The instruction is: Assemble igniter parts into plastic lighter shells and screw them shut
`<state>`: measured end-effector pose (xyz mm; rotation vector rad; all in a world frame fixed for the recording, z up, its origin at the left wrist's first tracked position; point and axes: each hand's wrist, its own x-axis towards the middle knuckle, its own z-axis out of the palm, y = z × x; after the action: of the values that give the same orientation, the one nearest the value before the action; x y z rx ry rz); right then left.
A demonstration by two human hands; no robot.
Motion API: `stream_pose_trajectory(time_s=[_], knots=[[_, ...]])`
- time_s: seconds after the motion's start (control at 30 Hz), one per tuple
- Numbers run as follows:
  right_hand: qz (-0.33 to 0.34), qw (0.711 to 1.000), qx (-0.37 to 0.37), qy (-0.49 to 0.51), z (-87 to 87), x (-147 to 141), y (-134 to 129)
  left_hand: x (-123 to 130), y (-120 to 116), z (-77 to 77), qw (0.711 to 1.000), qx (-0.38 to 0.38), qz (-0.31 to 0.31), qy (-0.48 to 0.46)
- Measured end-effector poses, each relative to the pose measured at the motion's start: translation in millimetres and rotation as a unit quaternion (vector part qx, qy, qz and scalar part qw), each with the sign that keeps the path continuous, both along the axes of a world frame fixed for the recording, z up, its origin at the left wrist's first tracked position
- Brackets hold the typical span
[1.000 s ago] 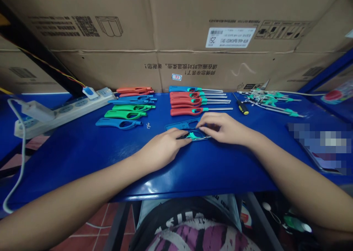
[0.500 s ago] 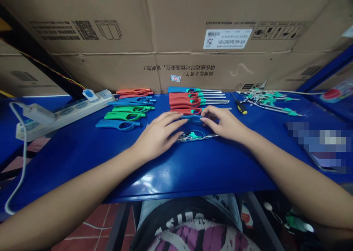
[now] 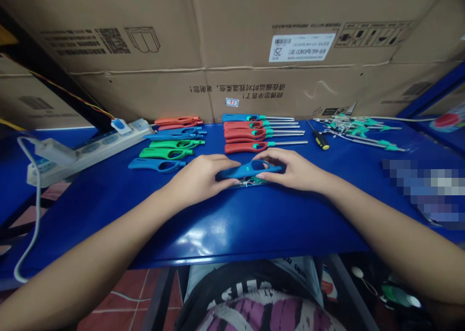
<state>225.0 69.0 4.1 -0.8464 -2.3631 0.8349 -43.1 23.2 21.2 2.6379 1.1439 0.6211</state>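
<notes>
Between both hands is a blue lighter casing half (image 3: 240,171) with a finger loop at its right end. My left hand (image 3: 201,177) grips its left end between thumb and fingers. The thumb and fingers of my right hand (image 3: 296,170) are closed on the loop end. Just under and in front of it, partly hidden, lies a lighter inner assembly (image 3: 249,182) with green and metal parts. Behind my hands rest several finished-looking red lighters (image 3: 243,148) and a blue lighter (image 3: 236,118) with metal rods pointing right.
Orange, blue and green lighter casings (image 3: 160,153) lie at the left, beside a white power strip (image 3: 92,149). A screwdriver (image 3: 320,139) and a pile of green-tipped metal rods (image 3: 363,132) lie at the right. A cardboard sheet (image 3: 163,84) stands behind the blue table (image 3: 203,224).
The blue casing half has come nearer to me, over the inner assembly, and shows more of its outer face. Both hands have moved with it.
</notes>
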Motion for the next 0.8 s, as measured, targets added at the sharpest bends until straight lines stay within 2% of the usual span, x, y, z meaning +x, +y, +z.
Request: stream_pose_trajectory(time_s=[0.27, 0.8], knots=[[0.057, 0.997, 0.029, -0.038, -0.3, 1.2, 0.9, 0.6, -2.3, 2.5, 0.997, -0.055, -0.011, 0.047], [0.067, 0.993, 0.047, -0.087, 1.4, 3.9, 1.9, 0.9, -2.9, 0.2, 0.997, -0.056, -0.013, 0.053]])
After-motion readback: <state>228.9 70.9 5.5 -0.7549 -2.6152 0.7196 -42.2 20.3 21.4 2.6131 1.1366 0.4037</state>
